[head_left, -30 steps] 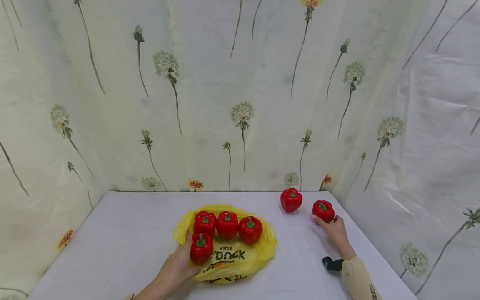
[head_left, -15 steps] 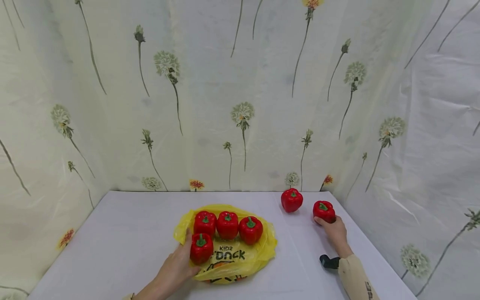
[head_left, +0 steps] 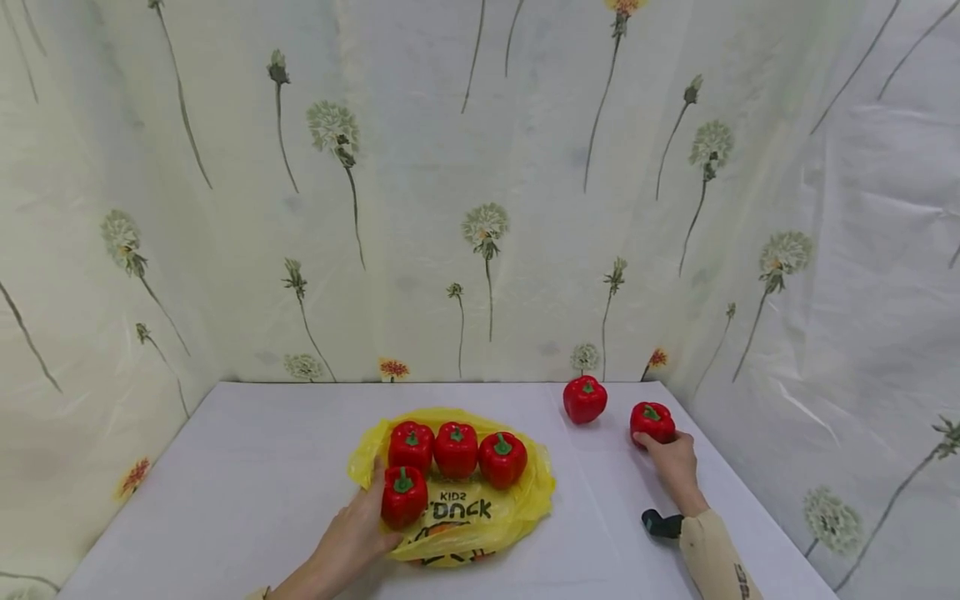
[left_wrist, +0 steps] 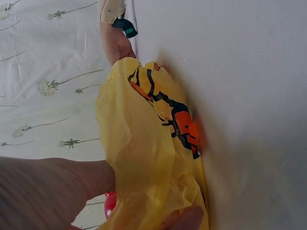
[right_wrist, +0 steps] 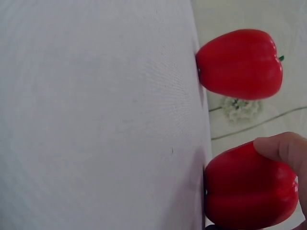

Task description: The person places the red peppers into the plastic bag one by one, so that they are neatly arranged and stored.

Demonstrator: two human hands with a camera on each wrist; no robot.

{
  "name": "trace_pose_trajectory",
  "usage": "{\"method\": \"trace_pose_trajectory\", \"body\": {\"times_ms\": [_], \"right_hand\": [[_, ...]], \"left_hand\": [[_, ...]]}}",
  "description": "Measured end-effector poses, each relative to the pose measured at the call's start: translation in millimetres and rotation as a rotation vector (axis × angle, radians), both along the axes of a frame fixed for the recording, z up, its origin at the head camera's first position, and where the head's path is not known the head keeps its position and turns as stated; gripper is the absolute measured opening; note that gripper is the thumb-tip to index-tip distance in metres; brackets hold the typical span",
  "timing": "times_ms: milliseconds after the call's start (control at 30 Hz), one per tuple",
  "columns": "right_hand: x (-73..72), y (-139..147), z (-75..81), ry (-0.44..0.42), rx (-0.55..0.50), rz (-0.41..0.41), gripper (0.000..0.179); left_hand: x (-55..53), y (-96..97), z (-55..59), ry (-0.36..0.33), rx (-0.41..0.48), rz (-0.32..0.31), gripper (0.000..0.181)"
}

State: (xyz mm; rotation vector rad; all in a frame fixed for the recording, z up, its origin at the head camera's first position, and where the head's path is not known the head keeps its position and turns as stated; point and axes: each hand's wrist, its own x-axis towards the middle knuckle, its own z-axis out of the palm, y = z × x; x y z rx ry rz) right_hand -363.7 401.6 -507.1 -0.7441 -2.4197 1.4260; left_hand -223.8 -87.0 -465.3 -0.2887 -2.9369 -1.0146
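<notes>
Left hand (head_left: 362, 525) is pinching a crumpled yellow plastic bag (head_left: 519, 515) (seemingly steadying it); right hand (head_left: 674, 464) is gripping a blocky red pepper (head_left: 652, 422).

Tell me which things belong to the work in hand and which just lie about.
Likely for the job:
thin yellow plastic bag
four glossy, blocky red bell peppers within it
matching held pepper
matching rear pepper

Likely surroundings:
pale flower-printed curtain
flat white tabletop
small dark object by the beige sleeve
</notes>
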Motion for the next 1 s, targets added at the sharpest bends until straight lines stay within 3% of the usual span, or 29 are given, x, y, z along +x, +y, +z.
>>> {"method": "trace_pose_trajectory", "body": {"times_ms": [267, 533, 1000], "right_hand": [[-1.3, 1.1, -0.6, 0.056, -0.053, 0.045, 0.103], [3.1, 3.4, 2.4, -0.01, 0.054, 0.159, 0.107], [3.3, 3.7, 4.2, -0.022, 0.034, 0.155, 0.106]], "left_hand": [[1.0, -1.5, 2.3, 0.028, -0.009, -0.009, 0.11], [1.7, -0.1, 2.1, 0.008, -0.008, 0.006, 0.11], [1.9, 0.3, 3.2, 0.002, -0.008, 0.006, 0.11]]}}
